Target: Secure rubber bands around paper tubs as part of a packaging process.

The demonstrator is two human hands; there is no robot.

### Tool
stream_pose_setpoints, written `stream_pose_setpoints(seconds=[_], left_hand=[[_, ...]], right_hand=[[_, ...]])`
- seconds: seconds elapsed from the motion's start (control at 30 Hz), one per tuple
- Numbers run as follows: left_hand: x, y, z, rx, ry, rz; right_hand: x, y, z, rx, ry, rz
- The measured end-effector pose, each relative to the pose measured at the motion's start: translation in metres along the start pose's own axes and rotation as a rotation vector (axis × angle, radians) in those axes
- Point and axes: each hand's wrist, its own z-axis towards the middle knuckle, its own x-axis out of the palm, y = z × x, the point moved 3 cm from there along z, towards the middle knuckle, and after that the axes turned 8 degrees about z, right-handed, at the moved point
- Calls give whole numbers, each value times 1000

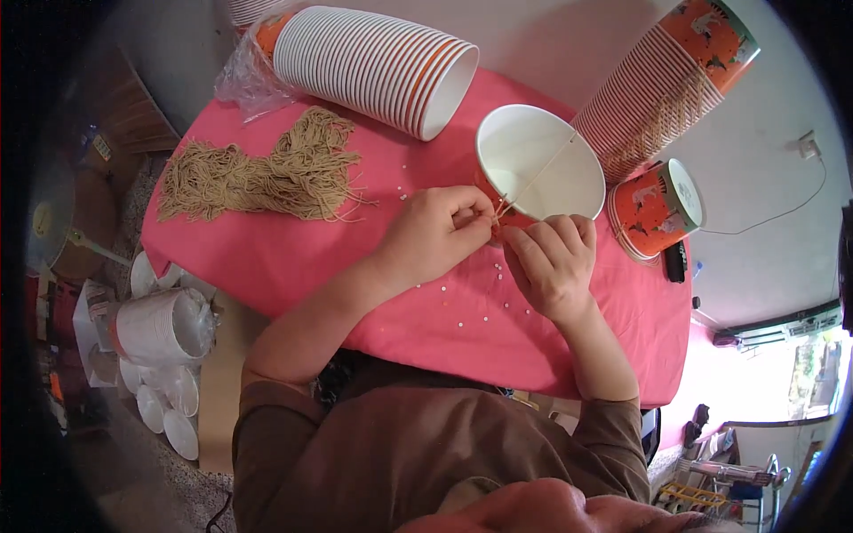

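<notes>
A large paper bucket (524,133), white inside and orange outside, stands tilted before me on the pink-covered table. One tan string (553,166) stretches across its mouth from the far rim to the near rim. At the near rim my left hand (444,222) pinches the string's end between thumb and forefinger. My right hand (555,262) is closed beside it, fingers curled at the same spot against the bucket's outer wall. Its fingertips are partly hidden, but they appear to hold the string too. To the left lies a bundle of cut tan strings (267,169).
A long stack of white buckets (373,67) lies at the back. Strung buckets (657,98) lean in a tall stack at the right, above a shorter upturned orange stack (653,209) and a black marker (676,262). Small white beads dot the pink tablecloth (418,324). Bagged buckets (160,329) sit lower left.
</notes>
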Motion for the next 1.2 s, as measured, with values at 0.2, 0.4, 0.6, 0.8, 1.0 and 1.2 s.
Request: stream_pose_setpoints(seconds=[0.2,0.4,0.6,0.8,1.0,1.2], left_hand=[[10,23,3,40,-61,-187],[4,11,1,70,-58,-52],[6,10,1,149,-135,47],[5,16,7,252,-199,99],[-4,12,3,465,-243,354],[-7,5,1,547,-352,493]], right_hand=[[2,2,2,17,7,-9],[3,-3,2,68,-23,88],[7,-7,0,38,-69,150],[14,-8,-2,29,-56,152],[-20,-27,23,253,35,374],[0,-58,56,361,297,715]])
